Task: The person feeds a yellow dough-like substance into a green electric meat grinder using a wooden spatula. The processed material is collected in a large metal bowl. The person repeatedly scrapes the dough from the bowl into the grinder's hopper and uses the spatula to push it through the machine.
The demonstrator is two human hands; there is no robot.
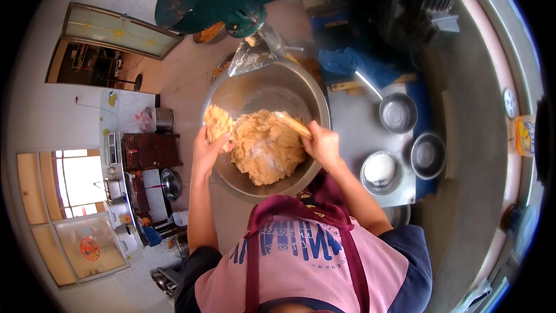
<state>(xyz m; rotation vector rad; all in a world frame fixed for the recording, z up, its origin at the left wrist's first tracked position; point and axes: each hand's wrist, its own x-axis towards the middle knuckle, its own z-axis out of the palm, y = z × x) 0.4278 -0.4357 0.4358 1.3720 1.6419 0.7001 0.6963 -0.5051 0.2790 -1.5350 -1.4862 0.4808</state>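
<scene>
My left hand grips a lump of yellowish dough at the left rim of a large steel bowl. My right hand is closed around a wooden tool that slants over the bowl from the right. Its far end reaches the dough mass, and I cannot tell what kind of tool it is. Rough and lumpy, the mass fills much of the bowl's bottom, with white powder on top. A metal paddle of a green machine hangs at the bowl's far edge.
To the right, a metal tabletop carries a bowl of white powder and a long-handled metal dipper. Another metal bowl is beside them. A blue cloth lies farther back. Beyond the left side stands a dark cabinet.
</scene>
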